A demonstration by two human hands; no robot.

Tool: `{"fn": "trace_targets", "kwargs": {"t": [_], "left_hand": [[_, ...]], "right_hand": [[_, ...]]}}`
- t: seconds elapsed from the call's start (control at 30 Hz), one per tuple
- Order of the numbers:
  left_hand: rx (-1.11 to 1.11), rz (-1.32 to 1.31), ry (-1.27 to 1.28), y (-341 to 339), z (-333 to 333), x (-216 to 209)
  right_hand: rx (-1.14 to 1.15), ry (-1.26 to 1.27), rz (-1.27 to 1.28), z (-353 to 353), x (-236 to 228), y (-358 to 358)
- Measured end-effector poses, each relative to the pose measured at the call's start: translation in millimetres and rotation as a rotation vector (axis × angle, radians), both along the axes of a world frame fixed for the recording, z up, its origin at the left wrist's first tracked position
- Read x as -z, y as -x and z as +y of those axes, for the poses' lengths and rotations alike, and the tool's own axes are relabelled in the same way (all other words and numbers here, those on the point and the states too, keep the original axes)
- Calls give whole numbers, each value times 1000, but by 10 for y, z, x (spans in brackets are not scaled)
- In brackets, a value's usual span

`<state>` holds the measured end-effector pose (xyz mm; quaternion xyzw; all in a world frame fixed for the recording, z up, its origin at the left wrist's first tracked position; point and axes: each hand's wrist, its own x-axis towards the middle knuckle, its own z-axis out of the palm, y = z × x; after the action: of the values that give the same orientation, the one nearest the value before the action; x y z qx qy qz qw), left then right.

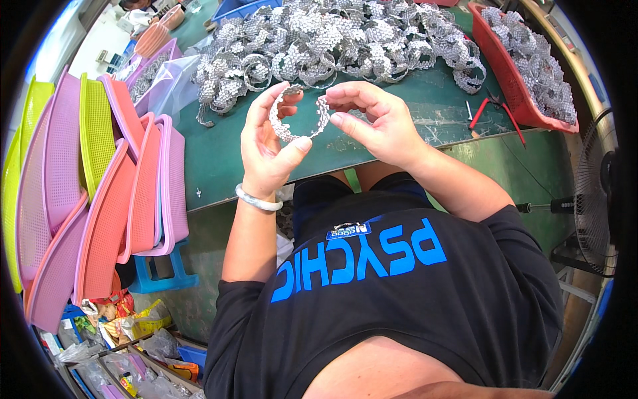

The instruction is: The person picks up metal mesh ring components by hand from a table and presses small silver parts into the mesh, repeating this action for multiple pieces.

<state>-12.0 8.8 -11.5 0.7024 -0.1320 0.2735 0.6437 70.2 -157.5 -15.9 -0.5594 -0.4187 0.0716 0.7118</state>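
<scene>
Between my two hands, above the near edge of the green table, is a silvery bracelet-like band (280,126) with a scaly, beaded texture, curved into a ring that looks open at the top. My left hand (267,133) grips its left side, thumb in front and fingers behind. The fingers and thumb of my right hand (373,122) pinch the band's right end. Just beyond my hands a large heap of similar silvery bands (332,41) covers the far part of the table.
A red basket (525,110) of similar bands stands at the right, beside red-handled pliers (495,106). Stacked plastic baskets (147,193) lean at the left, near a blue stool (166,276). A black fan (595,193) stands at the far right.
</scene>
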Motion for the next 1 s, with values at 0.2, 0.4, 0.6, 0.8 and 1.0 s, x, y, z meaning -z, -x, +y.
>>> {"fn": "trace_targets", "kwargs": {"t": [0.2,0.4,0.6,0.8,1.0], "left_hand": [[-145,-84,-231,38,-54,-101],[-261,-146,-422,58,-81,-141],[-330,-222,-573,48,-132,-210],[-361,-281,-650,32,-164,-228],[-293,-108,-458,31,-181,-176]], "right_hand": [[76,11,-183,-32,-3,-27],[108,37,-263,-60,1,-29],[189,56,-413,-81,-1,-41],[254,37,-530,-78,12,-57],[278,32,-567,-94,18,-65]]}}
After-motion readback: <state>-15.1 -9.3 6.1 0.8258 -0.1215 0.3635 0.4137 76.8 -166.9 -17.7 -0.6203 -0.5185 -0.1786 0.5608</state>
